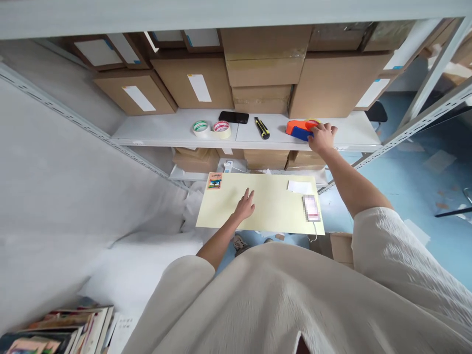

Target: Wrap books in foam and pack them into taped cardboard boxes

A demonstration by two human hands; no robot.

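Observation:
My right hand reaches to the shelf, its fingers curled round the right end of an orange and blue tape dispenser. A roll of tape partly shows behind it. Over the pale yellow board, my left hand is open, with fingers spread and nothing held. A small colourful picture card lies at the board's far left corner. Toward its right side are a white slip of paper and a phone with a blurred screen and a cable.
On the shelf lie two tape rolls, a black phone and a yellow-black box cutter. Cardboard boxes are stacked behind them. A metal shelf post stands right; books are piled lower left.

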